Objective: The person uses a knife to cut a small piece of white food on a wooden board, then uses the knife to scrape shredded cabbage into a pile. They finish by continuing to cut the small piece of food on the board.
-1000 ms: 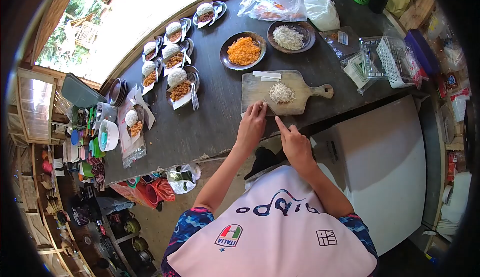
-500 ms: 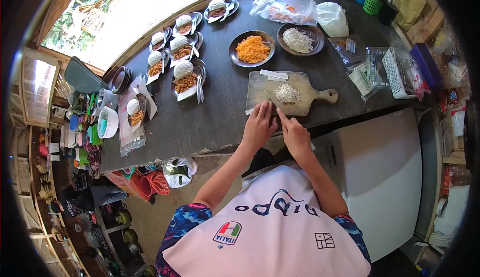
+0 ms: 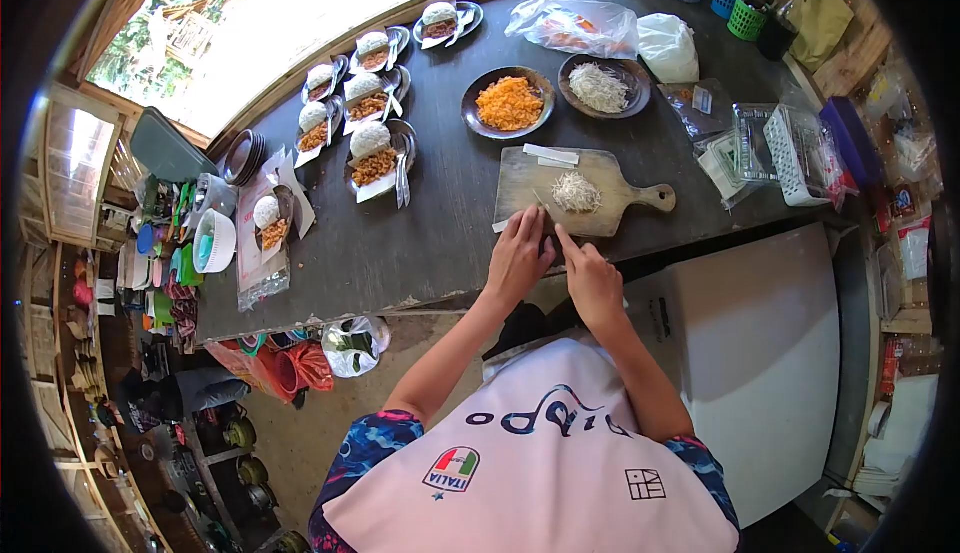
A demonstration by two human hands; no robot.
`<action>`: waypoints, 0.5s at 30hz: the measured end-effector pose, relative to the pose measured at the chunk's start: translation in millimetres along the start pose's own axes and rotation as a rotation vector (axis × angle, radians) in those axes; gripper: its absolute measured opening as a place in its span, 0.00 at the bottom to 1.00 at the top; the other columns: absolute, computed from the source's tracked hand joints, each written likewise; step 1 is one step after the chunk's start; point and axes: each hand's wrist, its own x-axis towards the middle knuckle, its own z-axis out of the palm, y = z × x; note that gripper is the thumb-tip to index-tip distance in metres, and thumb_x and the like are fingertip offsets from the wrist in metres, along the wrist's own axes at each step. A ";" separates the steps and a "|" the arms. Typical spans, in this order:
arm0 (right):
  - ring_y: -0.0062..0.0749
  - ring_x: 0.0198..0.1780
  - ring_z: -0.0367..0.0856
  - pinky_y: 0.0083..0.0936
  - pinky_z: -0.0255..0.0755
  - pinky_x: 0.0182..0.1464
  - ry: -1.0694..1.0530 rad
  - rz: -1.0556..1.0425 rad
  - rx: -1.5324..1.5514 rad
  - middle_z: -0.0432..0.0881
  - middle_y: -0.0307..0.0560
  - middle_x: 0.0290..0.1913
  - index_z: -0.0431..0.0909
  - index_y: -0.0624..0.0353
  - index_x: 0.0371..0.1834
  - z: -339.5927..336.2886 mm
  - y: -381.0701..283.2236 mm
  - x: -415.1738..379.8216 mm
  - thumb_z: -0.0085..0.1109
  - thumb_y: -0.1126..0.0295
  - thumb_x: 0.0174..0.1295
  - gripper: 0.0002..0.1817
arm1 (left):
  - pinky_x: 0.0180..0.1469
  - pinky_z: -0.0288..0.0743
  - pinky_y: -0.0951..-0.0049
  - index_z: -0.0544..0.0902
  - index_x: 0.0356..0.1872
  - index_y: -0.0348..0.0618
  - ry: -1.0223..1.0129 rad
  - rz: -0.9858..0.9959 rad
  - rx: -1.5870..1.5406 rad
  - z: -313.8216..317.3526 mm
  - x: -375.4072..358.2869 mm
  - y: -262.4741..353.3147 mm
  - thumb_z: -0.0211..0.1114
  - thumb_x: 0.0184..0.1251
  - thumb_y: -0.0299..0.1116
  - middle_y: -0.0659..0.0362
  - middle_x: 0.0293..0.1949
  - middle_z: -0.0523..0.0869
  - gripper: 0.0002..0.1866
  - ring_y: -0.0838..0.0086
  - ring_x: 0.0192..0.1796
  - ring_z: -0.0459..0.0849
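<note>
Cutting board (image 3: 530, 185) is lying on the dark counter (image 3: 430, 243), handle pointing to the person's right, with a small heap of pale shreds (image 3: 576, 192) sitting on its middle. Both hands are working at the board's near edge. The left hand (image 3: 520, 253) is pressing down, fingers curled and close together, over something small that is hidden beneath them. The right hand (image 3: 592, 278) is closed around what seems to be a knife, index finger stretched forward along it; the blade itself is too thin to make out clearly. The two hands are almost touching.

The main risk, as it looks, is the blade catching the left fingertips, since they are sitting right beside the cutting line. The work is also happening at the very edge of the board, near the counter's rim, so pieces could be slipping off toward the floor. Beyond the board, a bowl of orange shreds (image 3: 509, 104) and a bowl of white shreds (image 3: 603, 86) are standing well apart from the hands.
</note>
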 end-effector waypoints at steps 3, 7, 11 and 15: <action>0.59 0.39 0.91 0.52 0.87 0.43 -0.033 0.038 -0.011 0.84 0.55 0.42 0.70 0.27 0.83 -2.5 0.3 -6.8 0.53 0.63 0.81 0.28 | 0.71 0.77 0.57 0.78 0.67 0.24 0.011 -0.020 -0.010 1.7 -4.1 3.6 0.68 0.67 0.29 0.43 0.66 0.77 0.29 0.50 0.68 0.77; 0.59 0.40 0.89 0.53 0.84 0.42 0.027 -0.008 0.012 0.84 0.54 0.40 0.71 0.27 0.82 4.9 4.9 6.2 0.54 0.62 0.81 0.28 | 0.71 0.77 0.57 0.78 0.67 0.23 0.029 -0.008 -0.015 6.0 -4.4 2.9 0.67 0.68 0.30 0.43 0.66 0.77 0.29 0.50 0.68 0.77; 0.58 0.38 0.91 0.51 0.86 0.41 0.007 0.011 -0.038 0.84 0.53 0.40 0.70 0.26 0.83 -0.8 -2.1 -2.3 0.54 0.62 0.80 0.29 | 0.71 0.77 0.57 0.77 0.66 0.22 0.044 0.025 0.023 7.4 -5.2 0.3 0.67 0.68 0.30 0.43 0.66 0.77 0.28 0.50 0.69 0.76; 0.58 0.37 0.91 0.50 0.87 0.40 0.000 0.024 -0.085 0.84 0.53 0.40 0.69 0.26 0.83 6.3 3.6 -6.9 0.55 0.62 0.80 0.30 | 0.71 0.76 0.58 0.77 0.67 0.22 0.027 -0.041 -0.040 4.4 -4.7 5.2 0.67 0.68 0.30 0.42 0.67 0.78 0.29 0.50 0.69 0.76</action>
